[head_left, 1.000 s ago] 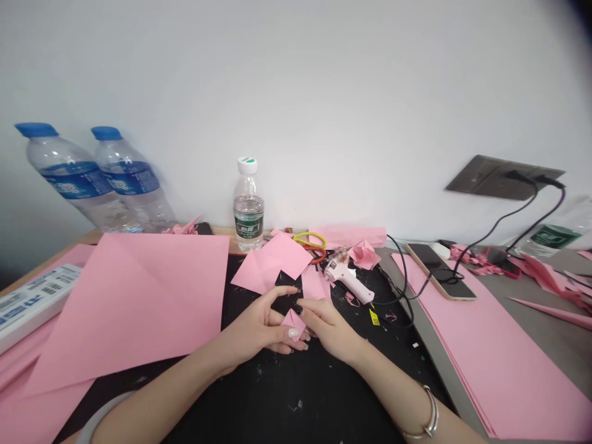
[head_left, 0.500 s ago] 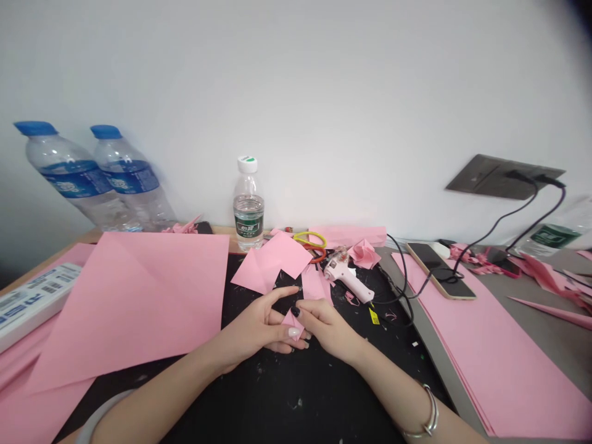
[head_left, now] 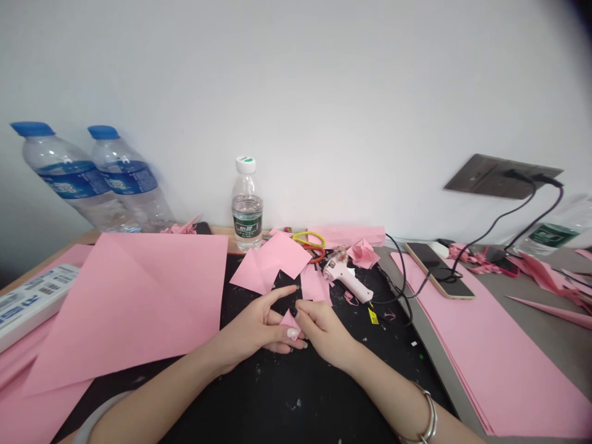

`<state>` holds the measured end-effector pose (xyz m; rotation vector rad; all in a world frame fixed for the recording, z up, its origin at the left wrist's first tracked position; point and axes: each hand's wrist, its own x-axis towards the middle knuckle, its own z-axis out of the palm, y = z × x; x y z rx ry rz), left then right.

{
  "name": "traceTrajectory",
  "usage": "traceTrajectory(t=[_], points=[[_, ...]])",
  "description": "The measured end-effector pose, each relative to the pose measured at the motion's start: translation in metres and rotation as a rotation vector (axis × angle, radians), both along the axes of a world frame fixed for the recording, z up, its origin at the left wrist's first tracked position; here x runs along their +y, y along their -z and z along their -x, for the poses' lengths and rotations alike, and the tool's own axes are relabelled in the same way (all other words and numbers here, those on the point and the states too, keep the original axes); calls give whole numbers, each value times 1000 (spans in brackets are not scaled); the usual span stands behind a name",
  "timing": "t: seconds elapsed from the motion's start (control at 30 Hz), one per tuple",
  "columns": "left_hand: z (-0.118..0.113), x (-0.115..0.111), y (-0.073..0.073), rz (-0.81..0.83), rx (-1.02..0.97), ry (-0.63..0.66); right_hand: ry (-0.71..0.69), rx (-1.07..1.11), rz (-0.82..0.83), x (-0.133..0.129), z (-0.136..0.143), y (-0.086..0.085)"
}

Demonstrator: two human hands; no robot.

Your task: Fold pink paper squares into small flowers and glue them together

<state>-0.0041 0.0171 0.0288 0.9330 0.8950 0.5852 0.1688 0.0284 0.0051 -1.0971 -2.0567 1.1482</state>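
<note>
A small folded piece of pink paper is pinched between the thumb and fingers of my left hand, whose index finger stretches out past it. My right hand is closed at the paper's right edge, its thumb pressing there with the fingertips curled in and partly hidden. Both hands are over a black mat. Just beyond them lie cut pink squares, a pale pink glue gun and a folded pink paper flower.
A large pink sheet and a white box lie left. Water bottles stand along the wall. Scissors with yellow and orange handles lie behind. At right, a phone rests on pink sheets, near black cables.
My right thumb has shifted slightly and bent in against the folded paper's edge. My left hand keeps its hold, and the whole view has drifted very slightly.
</note>
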Motion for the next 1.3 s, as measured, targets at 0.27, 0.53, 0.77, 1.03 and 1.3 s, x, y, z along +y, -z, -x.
traceTrajectory(t=[0.27,0.53,0.77,1.03,1.3], points=[[0,-1,8,-45,0,33,-104,113,146,1,-1,-4],[-1,-2,9,-63,2,52,-98,98,171,0,1,-5],[-2,-1,10,-65,-15,-13,-43,226,164,2,1,0],[-1,4,15,-363,185,-74,60,67,-71,7,-3,-2],[1,7,15,-348,147,-262,126,141,48,7,-2,1]])
